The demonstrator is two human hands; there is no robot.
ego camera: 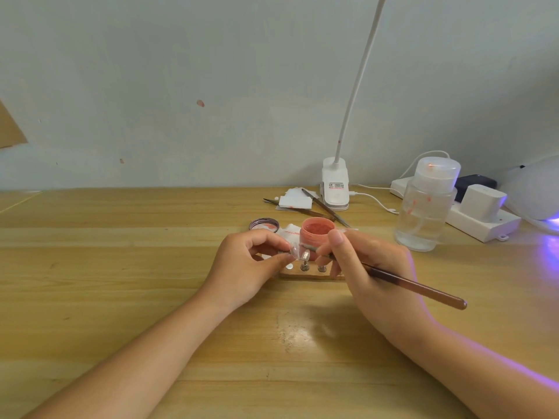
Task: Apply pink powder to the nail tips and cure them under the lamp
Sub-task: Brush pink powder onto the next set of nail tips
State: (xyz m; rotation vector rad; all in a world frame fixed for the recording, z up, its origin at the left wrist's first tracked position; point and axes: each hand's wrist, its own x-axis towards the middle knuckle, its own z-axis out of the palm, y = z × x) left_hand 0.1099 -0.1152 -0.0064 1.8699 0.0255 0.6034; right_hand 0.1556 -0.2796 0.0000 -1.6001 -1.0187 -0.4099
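L hand (251,261): thumb + forefinger pinch a clear nail tip (294,253), held just above the L end of the wooden stand (308,274).
R hand (366,267): fingers curled round a brown brush (414,287), pen-style grip; handle points down-R, away from the body. Bristle end hidden behind the fingers, can't tell if it touches the tip.
Nail tips: 1 clear tip in the L hand; a 2nd, shimmery tip (305,255) sits on a metal post of the stand, just beside the held 1.
Stand: small wooden block w/ metal posts, on the table (121,267) between both hands; R end partly covered by the R hand.
Powder jar (317,234): open, pink powder inside, right behind the stand, near the R thumb.
Jar lid (263,224): lying flat, L of the jar, by a white paper (289,232).
Cure lamp (537,192): white dome at far R edge, violet glow on the table under it; well apart from the hands.
Other: clear pump bottle (425,207) R of the jar; tweezers (320,207) + white pads (295,201) behind the jar; clip desk lamp (334,186) by the wall; power strip (481,219) behind the bottle.
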